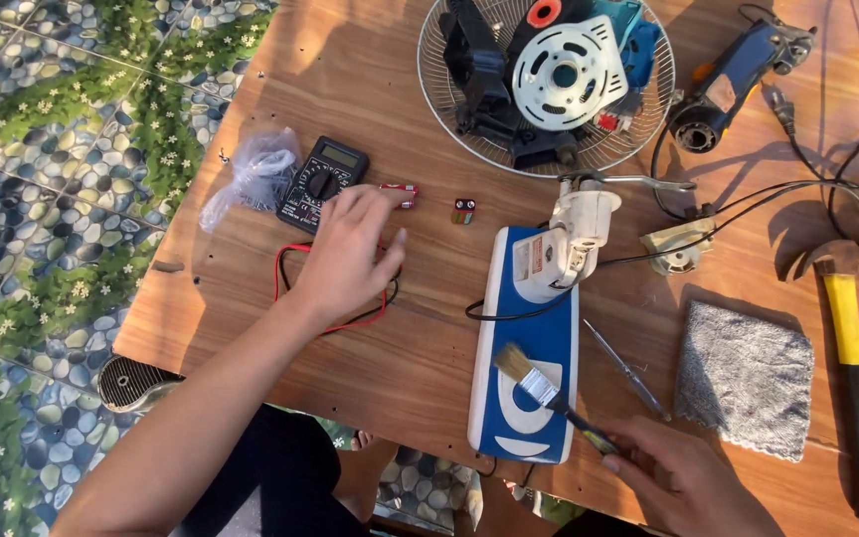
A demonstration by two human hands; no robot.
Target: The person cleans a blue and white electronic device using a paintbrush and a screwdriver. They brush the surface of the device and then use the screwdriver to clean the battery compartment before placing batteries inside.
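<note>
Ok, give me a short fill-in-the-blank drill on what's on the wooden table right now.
1. The right hand holds a small ____ by its handle, bristles over the blue-and-white fan base.
2. The left hand rests on red and black ____ beside the black multimeter.
3. The yellow-handled ____ lies at the table's right edge, next to the grey folded cloth.
4. The round wire fan guard holds black, white and blue fan ____.

Missing words: paintbrush; leads; hammer; parts

I look steeply down from my head onto the wooden table (420, 328). It sits close, filling most of the view. Only this one view exists.
</note>
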